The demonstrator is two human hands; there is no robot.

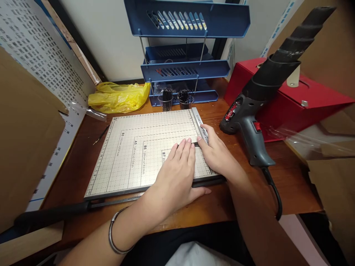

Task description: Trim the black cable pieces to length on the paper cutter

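My left hand [177,168] lies flat on the paper cutter [124,151], fingers stretched out and thumb apart. Under its fingertips, a small bundle of thin black strands [196,144] shows, running toward the metal guide bar [197,117]; most of it is hidden. My right hand [216,153] rests over the guide bar at the board's right edge, with thumb and index finger apart. Its thumb tip is beside the visible end of the strands. Along the near side lies the cutter's blade arm, with a black handle [52,214].
Two clear cups [166,106] of black strands stand behind the cutter, before a blue tiered rack [185,70]. A yellow plastic bag [119,98] lies at back left. To the right are a heat gun [253,107], its cord and a red box [313,88]. Cardboard [27,111] stands left.
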